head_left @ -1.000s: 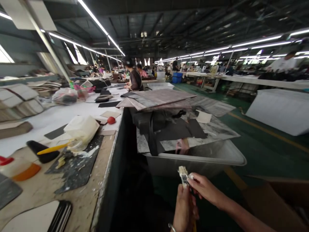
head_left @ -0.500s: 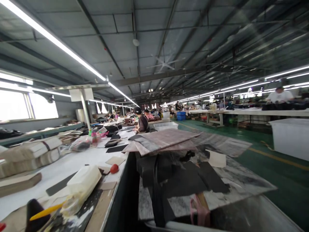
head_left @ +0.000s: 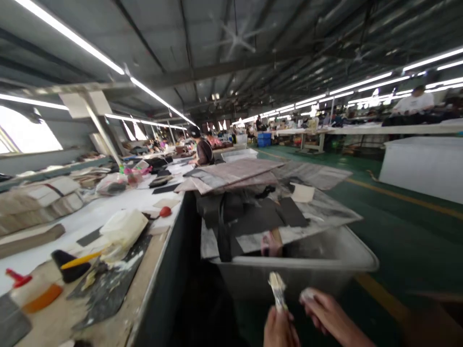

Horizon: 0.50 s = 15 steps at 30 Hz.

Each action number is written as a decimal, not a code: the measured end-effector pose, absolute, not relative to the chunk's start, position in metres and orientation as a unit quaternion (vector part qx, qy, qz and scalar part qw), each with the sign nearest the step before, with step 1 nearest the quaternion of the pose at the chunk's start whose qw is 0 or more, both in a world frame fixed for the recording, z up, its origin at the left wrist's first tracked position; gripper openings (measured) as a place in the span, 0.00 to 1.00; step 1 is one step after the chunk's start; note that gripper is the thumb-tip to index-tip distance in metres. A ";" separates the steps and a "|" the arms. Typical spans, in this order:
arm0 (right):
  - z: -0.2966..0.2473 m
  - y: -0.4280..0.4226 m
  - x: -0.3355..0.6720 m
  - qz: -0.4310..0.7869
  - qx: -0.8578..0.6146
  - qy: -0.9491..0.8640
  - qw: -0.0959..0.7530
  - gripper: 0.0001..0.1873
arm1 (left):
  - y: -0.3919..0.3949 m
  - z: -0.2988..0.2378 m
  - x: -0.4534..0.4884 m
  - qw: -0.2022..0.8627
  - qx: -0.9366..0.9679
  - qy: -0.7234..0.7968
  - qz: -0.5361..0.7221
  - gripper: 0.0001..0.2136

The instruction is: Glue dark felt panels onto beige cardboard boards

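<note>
My left hand (head_left: 280,331) is at the bottom edge, closed round the handle of a small brush (head_left: 277,288) whose pale, glue-caked bristles point up. Just to its right, my right hand (head_left: 327,315) has its fingers curled together, with a small whitish bit at the fingertips that is too blurred to name. It sits a little apart from the bristles. Both hands hover in front of a grey plastic tub (head_left: 307,270) beside the workbench.
The tub holds grey boards and black pieces (head_left: 260,217). On the workbench (head_left: 72,318) to the left lie a yellow-handled tool (head_left: 77,260), a crumpled pale bag (head_left: 123,229), an orange-based bottle (head_left: 31,294) and a red ball (head_left: 165,211). A seated person (head_left: 203,150) works farther down. Green floor (head_left: 405,226) lies to the right.
The view swung up toward the ceiling, losing the hands, then dropped back. Both hands are in view again, the right hand now slightly off the bristles.
</note>
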State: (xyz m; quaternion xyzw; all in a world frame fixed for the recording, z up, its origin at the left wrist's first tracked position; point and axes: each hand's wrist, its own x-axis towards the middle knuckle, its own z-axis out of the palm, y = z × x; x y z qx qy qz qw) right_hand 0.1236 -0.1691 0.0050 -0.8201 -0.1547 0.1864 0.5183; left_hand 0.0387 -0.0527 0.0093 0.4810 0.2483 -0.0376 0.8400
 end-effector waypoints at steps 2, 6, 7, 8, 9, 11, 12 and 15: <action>0.012 -0.180 0.097 0.213 -0.801 -0.132 0.544 0.18 | -0.064 0.015 0.017 0.866 0.445 0.226 -0.033 0.29; 0.037 -0.166 0.084 0.235 -0.773 -0.127 0.576 0.18 | -0.068 0.036 0.013 0.890 0.367 0.260 -0.078 0.31; 0.041 -0.162 0.085 0.239 -0.770 -0.132 0.577 0.18 | -0.068 0.038 0.015 0.892 0.358 0.263 -0.086 0.30; 0.043 -0.159 0.086 0.243 -0.767 -0.139 0.577 0.19 | -0.067 0.039 0.017 0.894 0.352 0.263 -0.093 0.30; 0.044 -0.157 0.087 0.247 -0.765 -0.146 0.577 0.19 | -0.066 0.040 0.018 0.896 0.348 0.261 -0.095 0.29; 0.044 -0.156 0.089 0.255 -0.757 -0.161 0.579 0.22 | -0.065 0.038 0.020 0.899 0.340 0.258 -0.096 0.28; 0.045 -0.156 0.090 0.260 -0.752 -0.169 0.582 0.23 | -0.064 0.037 0.021 0.900 0.337 0.258 -0.097 0.27; 0.048 -0.156 0.093 0.278 -0.737 -0.185 0.588 0.25 | -0.063 0.036 0.024 0.894 0.344 0.266 -0.108 0.27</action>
